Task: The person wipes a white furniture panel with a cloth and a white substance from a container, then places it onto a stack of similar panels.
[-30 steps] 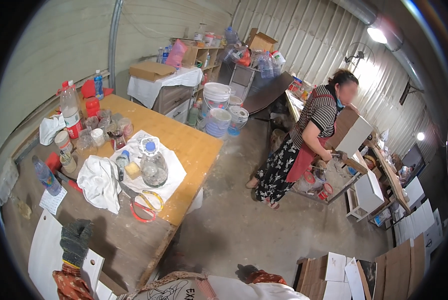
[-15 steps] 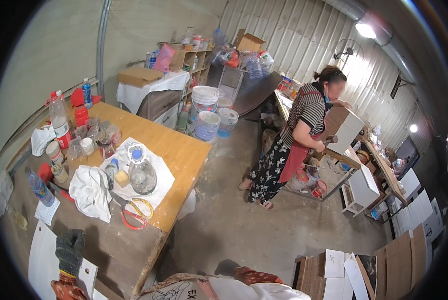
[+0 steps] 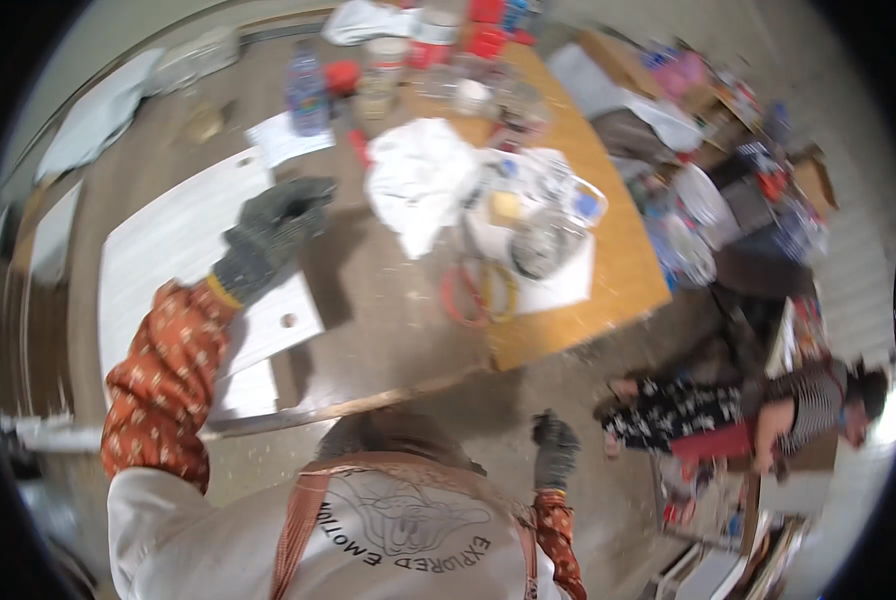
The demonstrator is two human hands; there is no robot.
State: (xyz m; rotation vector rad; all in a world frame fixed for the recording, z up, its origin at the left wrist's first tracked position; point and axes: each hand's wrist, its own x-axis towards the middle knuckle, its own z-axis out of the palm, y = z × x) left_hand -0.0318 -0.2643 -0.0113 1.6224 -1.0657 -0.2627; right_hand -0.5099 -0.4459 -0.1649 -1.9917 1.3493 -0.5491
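- Two gloved hands show, both in dark grey knit gloves with orange patterned sleeves; the picture is blurred, so fine detail is lost.
- Nearest, the right hand (image 3: 555, 447) hangs low beside the person's apron, over the bare floor and off the tabletop; its fingers look loosely curled with nothing in them.
- The left hand (image 3: 273, 228) is raised over the tabletop (image 3: 388, 310), above the far edge of a white board (image 3: 183, 250); its fingers are bent inward, grasping nothing that can be seen, and whether the glove touches the board cannot be told.
- The white board lies flat on the left part of the tabletop, with a small round hole near its right corner.
- Just beyond the left hand, a crumpled white cloth (image 3: 418, 180) sits mid-table.
- To the right of the cloth, a red ring (image 3: 465, 295) and a yellow ring (image 3: 503, 290) lie overlapped on the wood, beside a white sheet that carries a clear container (image 3: 543, 240).
- Farther back, a plastic bottle (image 3: 306, 95) stands next to a sheet of paper (image 3: 286, 140), with jars and red-capped containers blurred behind them.
- Well apart, on the floor at the right, another person (image 3: 758, 415) in a striped top and red apron bends over a cardboard box.
- Farthest, shelves and buckets crowd the upper right corner.
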